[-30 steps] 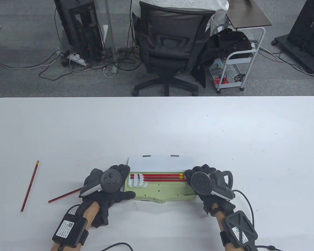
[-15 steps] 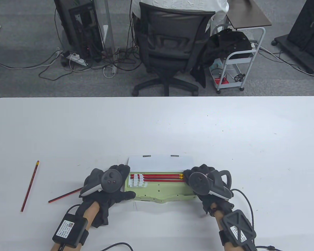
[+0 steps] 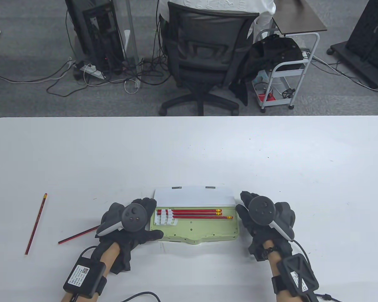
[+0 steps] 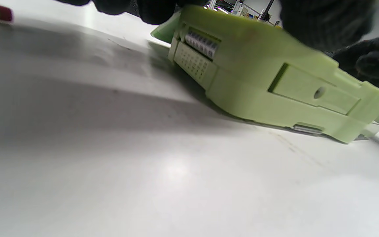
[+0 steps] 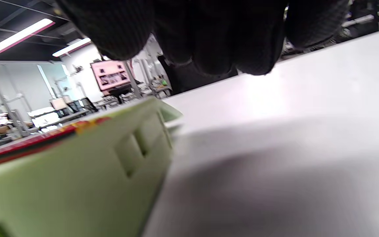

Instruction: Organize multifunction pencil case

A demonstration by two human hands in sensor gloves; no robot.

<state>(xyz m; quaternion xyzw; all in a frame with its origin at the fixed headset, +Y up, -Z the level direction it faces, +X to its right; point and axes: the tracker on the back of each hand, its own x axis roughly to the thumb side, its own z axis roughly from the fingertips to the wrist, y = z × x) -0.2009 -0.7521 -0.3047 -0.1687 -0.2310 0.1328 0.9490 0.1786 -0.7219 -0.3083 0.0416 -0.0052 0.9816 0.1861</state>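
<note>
The green pencil case (image 3: 201, 231) lies near the table's front edge with its white lid (image 3: 193, 196) folded open behind it. Three red pencils (image 3: 192, 213) lie side by side in its far slot; the nearest one sticks out further right. My left hand (image 3: 143, 220) holds the case's left end, fingers over the far corner and thumb along the front edge. In the left wrist view the gloved fingers (image 4: 324, 23) lie on top of the case (image 4: 275, 75). My right hand (image 3: 255, 214) sits just off the case's right end, holding nothing, fingers (image 5: 209, 36) loosely curled above the table.
Two loose red pencils lie on the table to the left: one (image 3: 36, 223) far left, another (image 3: 78, 235) partly under my left hand. Beyond the table's far edge stand an office chair (image 3: 204, 56) and a white cart (image 3: 286, 72).
My right hand has drawn back to the right, off the pencils' eraser ends. The nearest pencil now lies shifted to the right. The left hand has not moved.
</note>
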